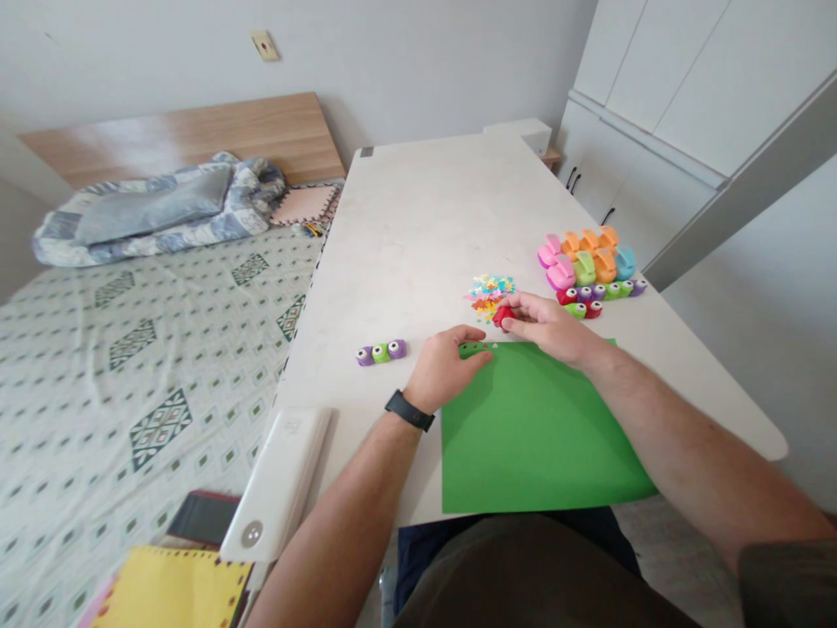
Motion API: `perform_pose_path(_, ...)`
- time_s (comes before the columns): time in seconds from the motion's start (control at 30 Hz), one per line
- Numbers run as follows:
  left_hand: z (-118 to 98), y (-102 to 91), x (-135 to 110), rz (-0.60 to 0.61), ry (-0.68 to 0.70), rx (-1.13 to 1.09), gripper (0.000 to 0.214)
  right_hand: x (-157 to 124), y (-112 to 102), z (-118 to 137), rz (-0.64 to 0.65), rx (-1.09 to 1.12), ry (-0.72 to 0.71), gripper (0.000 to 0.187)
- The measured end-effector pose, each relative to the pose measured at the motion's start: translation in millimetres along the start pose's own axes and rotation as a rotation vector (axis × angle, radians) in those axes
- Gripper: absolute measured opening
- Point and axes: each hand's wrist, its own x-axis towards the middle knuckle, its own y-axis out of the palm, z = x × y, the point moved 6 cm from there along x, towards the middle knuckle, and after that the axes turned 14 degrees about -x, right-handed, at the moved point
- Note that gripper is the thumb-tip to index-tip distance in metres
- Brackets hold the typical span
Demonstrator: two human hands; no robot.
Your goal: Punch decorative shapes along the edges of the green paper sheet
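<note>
Nearby, right hand (pixel 549 330): fingers and thumb pinched around a small red punch (pixel 502 317), just beyond the far edge of the paper.
Left hand (pixel 445 362): at the paper's far left corner, thumb and forefinger visibly apart; I cannot tell how firmly it presses.
Green paper (pixel 542 427): flat on the white table (pixel 418 218), before the person, small holes (pixel 480 346) at the left end of its far edge.
Risk: the paper could skew or crease, I judge, if the left hand presses unevenly or a forearm drags across it; a sleeve or knuckle could scatter the loose scraps.
Direction: the paper's left edge runs away from the person; its long axis looks side to side, though the slanted view leaves doubt. The punch is too covered to tell its heading or long axis.
Around: colourful paper scraps (pixel 493 286) beside the right hand, three small punches (pixel 381 351) leftward, many punches (pixel 584 266) rightward.
</note>
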Motion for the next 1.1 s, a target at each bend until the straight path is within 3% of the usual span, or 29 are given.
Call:
perform_pose_path(0.2,-2,1.4,-1,0.018,0.039,-0.025,0.027,0,1,-3,-0.009,0.153,0.144,0.035)
perform_pose_path(0.43,-8,5.9,-2,0.062,0.094,-0.02,0.031,0,5,-7,0.007,0.213,0.215,0.041)
perform_pose_path(0.6,-11,9.1,-2,0.084,0.123,0.005,0.036,0,9,-12,0.032,0.231,0.217,0.042)
perform_pose_path(0.77,-7,6.1,-1,0.029,0.102,0.03,0.047,1,9,-12,0.048,0.235,0.208,0.042)
perform_pose_path(0.97,-7,8.7,0,0.057,0.136,-0.002,0.03,1,10,-13,0.043,0.236,0.217,0.04)
perform_pose_path(1.1,-7,9.3,0,0.056,0.145,0.016,0.033,1,10,-11,0.044,0.239,0.209,0.04)
